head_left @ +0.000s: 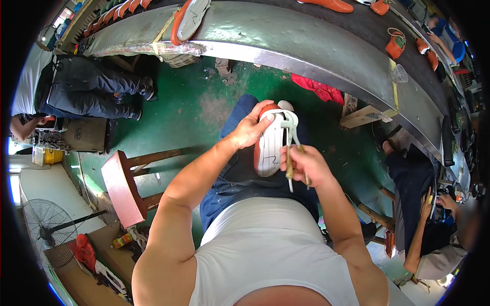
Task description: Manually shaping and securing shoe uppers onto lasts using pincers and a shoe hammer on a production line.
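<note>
An orange shoe (259, 154) lies over my lap with its white-lined underside (269, 148) turned up and a dark pen mark near one end. My left hand (250, 126) grips its far end, thumb pressed on the white face and fingers round the orange edge. My right hand (306, 164) is closed round a pair of pincers (289, 166) with brass-coloured handles. Their pale, curved jaws (291, 122) meet the shoe's right edge near the far end. What the jaws pinch is too small to make out. A light round piece (285, 105) shows just beyond the shoe.
A long metal-edged bench (265, 35) curves across the front, bearing several orange shoes (190, 21). A red stool (122, 188) stands left, near a wire fan (46, 229). One person (87, 84) stands at left; another (434, 219) sits at right. Red cloth (319, 89) lies under the bench.
</note>
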`<state>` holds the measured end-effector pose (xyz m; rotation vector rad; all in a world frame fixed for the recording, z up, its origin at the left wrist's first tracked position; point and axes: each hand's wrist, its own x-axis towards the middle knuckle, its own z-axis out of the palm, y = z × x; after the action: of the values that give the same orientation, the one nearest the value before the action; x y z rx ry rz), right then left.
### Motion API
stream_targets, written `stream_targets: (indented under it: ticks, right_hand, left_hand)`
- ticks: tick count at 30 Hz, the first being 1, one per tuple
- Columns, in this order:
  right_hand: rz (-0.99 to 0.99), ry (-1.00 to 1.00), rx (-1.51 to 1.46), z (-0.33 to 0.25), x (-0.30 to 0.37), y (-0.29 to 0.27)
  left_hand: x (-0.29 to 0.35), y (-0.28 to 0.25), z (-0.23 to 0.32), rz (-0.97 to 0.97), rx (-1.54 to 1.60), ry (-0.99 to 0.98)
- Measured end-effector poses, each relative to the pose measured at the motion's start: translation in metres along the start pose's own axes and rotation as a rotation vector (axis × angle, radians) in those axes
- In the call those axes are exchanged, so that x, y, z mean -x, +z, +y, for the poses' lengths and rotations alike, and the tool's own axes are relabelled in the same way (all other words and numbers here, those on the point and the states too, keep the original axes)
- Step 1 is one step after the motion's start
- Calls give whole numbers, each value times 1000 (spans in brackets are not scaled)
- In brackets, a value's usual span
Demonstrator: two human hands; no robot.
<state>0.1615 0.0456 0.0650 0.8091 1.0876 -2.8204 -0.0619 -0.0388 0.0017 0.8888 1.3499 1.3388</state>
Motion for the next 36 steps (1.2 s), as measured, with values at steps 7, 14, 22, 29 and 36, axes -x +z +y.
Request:
stream_targets:
  ticks: [7, 14, 22, 29, 36]
  right_hand:
    - [204, 17, 804, -18, -14, -11]
    - [445, -527, 1470, 28, -36, -36]
    - [520, -188, 1799, 7, -8, 3]
    - [486, -282, 1802, 5, -18, -17]
    - [454, -357, 976, -31, 3, 0]
  left_hand:
    - [-10, 0, -1, -20, -43, -7]
    - [-18, -9, -12, -66, 100, 12]
    - [-19, -4, 13, -109, 279, -128]
    - [-41, 14, 16, 123, 333, -268]
    - [-45, 3, -3, 71, 91, -160]
